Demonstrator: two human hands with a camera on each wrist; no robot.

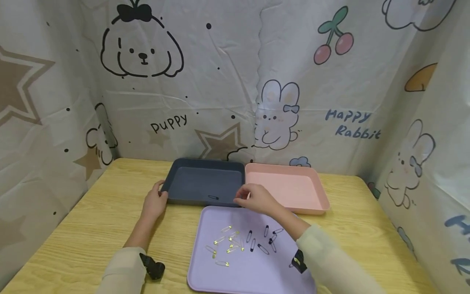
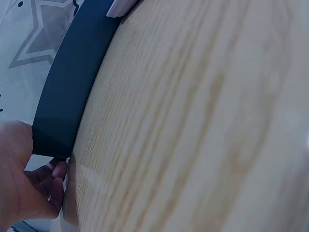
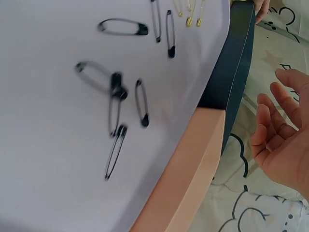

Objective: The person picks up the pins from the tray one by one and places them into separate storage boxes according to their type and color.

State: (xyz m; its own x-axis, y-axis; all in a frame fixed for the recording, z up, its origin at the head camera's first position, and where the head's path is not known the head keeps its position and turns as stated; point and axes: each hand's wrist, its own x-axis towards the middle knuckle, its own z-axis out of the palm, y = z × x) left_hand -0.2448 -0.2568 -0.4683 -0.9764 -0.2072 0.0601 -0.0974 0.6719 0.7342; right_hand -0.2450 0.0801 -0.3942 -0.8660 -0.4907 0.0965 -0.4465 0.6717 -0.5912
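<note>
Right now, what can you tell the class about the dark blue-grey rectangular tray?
The dark blue-grey rectangular tray looks like matte plastic, with rounded corners and low walls. It lies flat, open side up, on the yellow wood-grain table, directly left of the pink rectangular tray. One black safety pin lies inside, near the front wall. The left hand grips the tray's left end; the right hand hovers by its front right corner.

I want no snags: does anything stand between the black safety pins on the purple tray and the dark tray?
Only the far rim of the purple tray and the near wall of the dark tray. The right hand is by its near right corner; nothing else visible blocks the black safety pins.
</note>
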